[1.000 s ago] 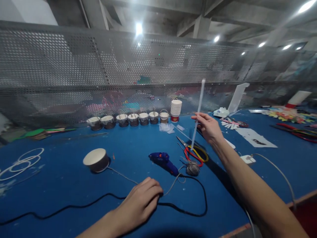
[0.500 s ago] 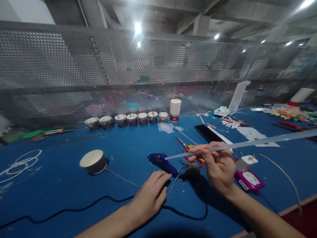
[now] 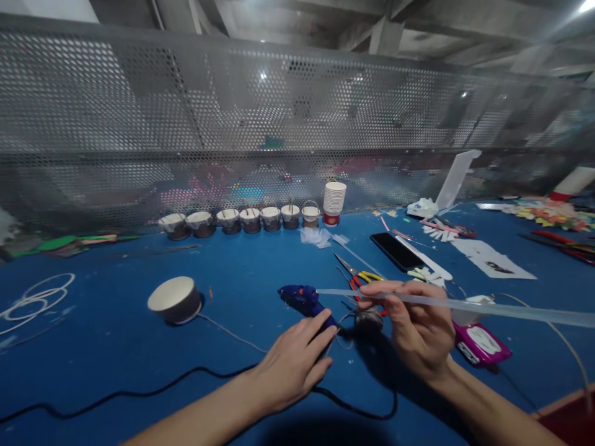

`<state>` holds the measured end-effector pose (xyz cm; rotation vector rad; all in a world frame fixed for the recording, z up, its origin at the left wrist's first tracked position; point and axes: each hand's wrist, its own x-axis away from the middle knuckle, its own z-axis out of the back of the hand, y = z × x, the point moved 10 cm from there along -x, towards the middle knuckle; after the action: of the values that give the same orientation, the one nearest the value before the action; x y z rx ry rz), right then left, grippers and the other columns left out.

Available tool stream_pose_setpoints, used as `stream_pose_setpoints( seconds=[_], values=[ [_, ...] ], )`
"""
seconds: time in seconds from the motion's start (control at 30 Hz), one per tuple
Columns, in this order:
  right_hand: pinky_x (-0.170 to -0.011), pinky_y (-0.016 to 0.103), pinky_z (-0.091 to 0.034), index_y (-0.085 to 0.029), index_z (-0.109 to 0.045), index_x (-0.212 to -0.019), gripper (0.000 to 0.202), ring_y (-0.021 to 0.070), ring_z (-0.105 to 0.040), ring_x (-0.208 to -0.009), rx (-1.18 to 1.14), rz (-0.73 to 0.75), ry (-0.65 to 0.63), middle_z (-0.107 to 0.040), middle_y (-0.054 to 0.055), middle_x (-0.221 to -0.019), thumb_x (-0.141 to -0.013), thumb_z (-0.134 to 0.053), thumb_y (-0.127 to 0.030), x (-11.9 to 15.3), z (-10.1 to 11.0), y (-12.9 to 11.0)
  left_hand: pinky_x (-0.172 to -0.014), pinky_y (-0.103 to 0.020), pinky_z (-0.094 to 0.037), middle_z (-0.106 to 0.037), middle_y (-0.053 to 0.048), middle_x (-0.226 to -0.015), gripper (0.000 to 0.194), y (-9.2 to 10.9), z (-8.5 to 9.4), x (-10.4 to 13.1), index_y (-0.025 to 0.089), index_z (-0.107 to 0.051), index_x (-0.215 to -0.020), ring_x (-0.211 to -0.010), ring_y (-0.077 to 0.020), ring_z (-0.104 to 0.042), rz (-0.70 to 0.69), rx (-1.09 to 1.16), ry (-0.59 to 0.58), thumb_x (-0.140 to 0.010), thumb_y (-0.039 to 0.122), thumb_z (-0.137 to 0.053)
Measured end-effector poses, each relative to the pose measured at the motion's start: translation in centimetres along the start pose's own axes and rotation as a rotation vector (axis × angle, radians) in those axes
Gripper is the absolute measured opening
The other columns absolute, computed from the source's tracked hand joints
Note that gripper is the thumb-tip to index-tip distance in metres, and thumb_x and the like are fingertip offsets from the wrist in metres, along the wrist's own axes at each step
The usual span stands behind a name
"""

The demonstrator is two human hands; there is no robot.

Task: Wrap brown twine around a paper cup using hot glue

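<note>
A blue hot glue gun (image 3: pixel 301 296) lies on its side on the blue table, nozzle to the left. My left hand (image 3: pixel 297 359) rests over its handle with the fingers stretched out, not wrapped round it. My right hand (image 3: pixel 413 322) pinches a long translucent glue stick (image 3: pixel 493 308) between thumb and fingers. The stick's tip sits at the back end of the gun; whether it has entered is too small to tell. Behind my right hand lie pliers (image 3: pixel 346 265) and scissors with red and yellow handles (image 3: pixel 370 275), partly hidden.
A dark paper cup (image 3: pixel 175 303) with grey cord stands at left. Wrapped cups (image 3: pixel 251 221) line the back beside a stack of white cups (image 3: pixel 334 201). A phone (image 3: pixel 395 251), a purple pack (image 3: pixel 483 344) and a black cable (image 3: pixel 139 393) lie around.
My left hand has moved up and right onto the glue gun's handle. The right hand has shifted slightly right and down, and the glue stick's far end has dropped to nearly level.
</note>
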<state>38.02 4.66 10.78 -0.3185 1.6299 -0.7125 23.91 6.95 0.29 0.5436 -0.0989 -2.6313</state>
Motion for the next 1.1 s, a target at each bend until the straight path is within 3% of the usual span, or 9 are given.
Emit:
stream_pose_setpoints(
  seconds=[0.37, 0.63, 0.7, 0.87, 0.97, 1.1],
  values=[
    [-0.055, 0.027, -0.062, -0.027, -0.05, -0.097, 0.009, 0.0149, -0.072, -0.064, 0.023, -0.016, -0.051, -0.074, 0.001, -0.093, -0.094, -0.054, -0.02, 0.3, -0.5, -0.3, -0.098, -0.046, -0.05, -0.046, -0.021, -0.143, 0.045, -0.3, -0.5, -0.2, 0.014, -0.044, -0.133, -0.125, -0.0315, -0.052, 0.023, 0.07, -0.059, -0.09, 0.027, -0.051],
    [-0.054, 0.024, -0.061, -0.024, -0.052, -0.094, 0.013, 0.0132, -0.07, -0.058, 0.038, -0.146, 0.137, -0.073, 0.0, -0.083, -0.089, -0.062, -0.018, 0.0, 0.9, 1.9, -0.098, -0.047, -0.05, -0.044, -0.024, -0.143, 0.044, -0.1, -0.8, -0.2, 0.01, -0.047, -0.13, -0.125, -0.034, -0.052, 0.021, 0.071, -0.084, -0.089, 0.025, -0.053],
    [-0.055, 0.023, -0.061, -0.024, -0.057, -0.096, 0.013, 0.0124, -0.07, -0.058, 0.057, -0.187, 0.094, -0.072, -0.001, -0.082, -0.087, -0.065, -0.019, -0.1, 0.5, 2.3, -0.098, -0.048, -0.05, -0.044, -0.024, -0.143, 0.044, -0.2, -0.7, -0.2, 0.01, -0.047, -0.13, -0.125, -0.0347, -0.052, 0.029, 0.068, -0.084, -0.089, 0.025, -0.053],
    [-0.067, 0.028, -0.062, -0.021, -0.066, -0.089, 0.006, 0.0171, -0.072, -0.075, 0.225, -0.314, -0.217, -0.072, 0.006, -0.097, -0.087, -0.062, -0.024, 0.3, -2.3, 4.0, -0.099, -0.049, -0.049, -0.046, -0.023, -0.142, 0.043, -0.7, -0.5, -0.2, 0.013, -0.047, -0.129, -0.127, -0.0334, -0.05, 0.069, 0.103, -0.064, -0.088, 0.026, -0.054],
    [-0.074, 0.031, -0.06, -0.021, -0.067, -0.088, 0.011, 0.0188, -0.071, -0.083, 0.309, -0.273, -0.324, -0.073, 0.006, -0.096, -0.089, -0.057, -0.025, 0.2, -3.5, 4.2, -0.098, -0.05, -0.049, -0.046, -0.023, -0.141, 0.043, -0.7, -0.4, -0.2, 0.012, -0.048, -0.128, -0.126, -0.0344, -0.05, 0.064, 0.124, -0.053, -0.088, 0.026, -0.055],
    [-0.07, 0.03, -0.058, -0.022, -0.068, -0.088, 0.014, 0.0179, -0.07, -0.074, 0.425, -0.204, -0.408, -0.073, 0.005, -0.086, -0.089, -0.055, -0.027, -0.1, -4.4, 4.1, -0.097, -0.05, -0.05, -0.046, -0.022, -0.141, 0.044, -0.8, -0.2, 0.0, 0.015, -0.048, -0.129, -0.126, -0.0339, -0.05, 0.071, 0.157, -0.027, -0.087, 0.027, -0.055]
  ],
)
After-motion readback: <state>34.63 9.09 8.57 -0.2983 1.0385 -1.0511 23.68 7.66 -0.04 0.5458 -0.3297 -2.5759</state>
